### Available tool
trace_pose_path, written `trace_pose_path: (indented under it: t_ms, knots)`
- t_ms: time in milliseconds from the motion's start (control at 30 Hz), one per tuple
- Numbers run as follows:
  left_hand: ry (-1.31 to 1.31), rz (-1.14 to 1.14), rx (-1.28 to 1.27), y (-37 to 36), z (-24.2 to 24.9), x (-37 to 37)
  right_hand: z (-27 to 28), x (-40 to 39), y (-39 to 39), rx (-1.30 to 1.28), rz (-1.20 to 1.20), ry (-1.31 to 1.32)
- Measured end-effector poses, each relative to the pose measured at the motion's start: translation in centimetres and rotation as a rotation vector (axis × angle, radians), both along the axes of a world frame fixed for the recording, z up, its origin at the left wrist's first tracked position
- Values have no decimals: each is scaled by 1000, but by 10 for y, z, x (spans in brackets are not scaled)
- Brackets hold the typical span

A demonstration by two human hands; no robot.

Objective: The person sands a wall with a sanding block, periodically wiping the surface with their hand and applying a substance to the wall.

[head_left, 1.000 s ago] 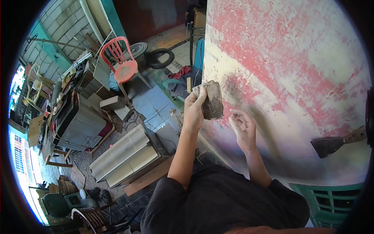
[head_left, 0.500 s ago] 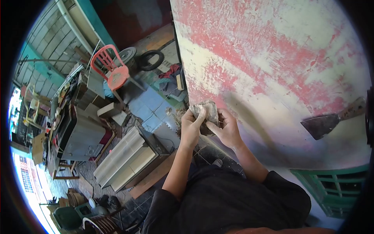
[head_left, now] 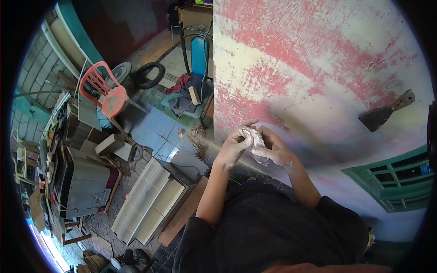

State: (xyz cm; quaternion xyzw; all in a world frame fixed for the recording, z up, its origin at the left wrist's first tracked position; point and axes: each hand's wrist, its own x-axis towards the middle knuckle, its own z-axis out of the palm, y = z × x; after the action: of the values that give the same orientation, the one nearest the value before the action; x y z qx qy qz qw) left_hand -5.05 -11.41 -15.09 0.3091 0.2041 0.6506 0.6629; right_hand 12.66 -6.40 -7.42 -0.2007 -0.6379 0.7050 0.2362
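Observation:
In front of the wall, I hold a small folded piece of sandpaper [head_left: 253, 136] coated in whitish dust. My left hand [head_left: 233, 148] grips its left side, with the thumb lying across the front. My right hand [head_left: 274, 148] is closed on the other side, its thumb pressed near the lower part. White dust marks the fingers and the right wrist. Just beyond both hands stands the wall [head_left: 318, 59], patchy with red, cream and whitish paint. A scraper [head_left: 377, 118] with a worn handle shows against the wall at the right.
A green-framed window [head_left: 387, 179] is low at the right. To the left are a red plastic chair [head_left: 114, 100], a tire [head_left: 149, 75], a long cabinet [head_left: 152, 200] on the paved floor and a grey appliance [head_left: 86, 179]. A blue-backed chair [head_left: 198, 57] stands behind the wall's edge.
The sandpaper has gone from a flat square facing me to a narrower folded shape between my hands. My view has shifted, bringing the blue-backed chair into sight.

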Motion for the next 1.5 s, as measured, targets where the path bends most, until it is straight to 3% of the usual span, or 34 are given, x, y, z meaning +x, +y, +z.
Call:
trace_pose_path:
  t_ms: [233, 400, 467, 500, 567, 600, 667, 700, 767, 900, 967, 1233, 1400, 1433, 1500]
  knots:
    - [70, -87, -40, 0, -3, -17, -18, -13, -21, -74, -175, -9]
    - [194, 81, -30, 12, -6, -10, -7, -22, -21, -80, -413, -1]
    - [273, 205, -52, 22, -14, -9, -8, -24, -9, 422, -529, -89]
    - [276, 195, -40, 26, -14, -11, 0, -23, -4, 431, -543, -86]
    - [356, 331, -23, 32, -12, -18, 19, -22, 6, 1025, -633, -284]
    - [415, 376, -20, 35, -5, -26, 30, -22, 16, 1027, -652, -278]
    - [552, 495, -38, 51, -3, -43, 57, -21, 40, 1659, -816, -248]
    - [582, 573, -40, 60, 5, -49, 75, -15, 50, 1662, -828, -254]
    - [798, 767, 26, 89, -7, -68, 116, 3, 63, 2063, -969, -514]
    - [823, 839, 29, 115, 18, -82, 172, 24, 60, 2172, -875, -633]
    - [1055, 1002, 46, 123, 21, -83, 174, 30, 64, 2272, -766, -652]
    - [990, 980, 20, 140, 21, -72, 113, -9, 88, 2296, -752, -642]
    - [1023, 1001, -28, 142, 23, -70, 103, -28, 98, 2202, -556, -590]
    - [1019, 1002, -27, 144, 22, -70, 121, -32, 96, 2206, -554, -591]
    - [1018, 1028, -18, 144, 19, -70, 164, -39, 90, 2244, -858, -507]
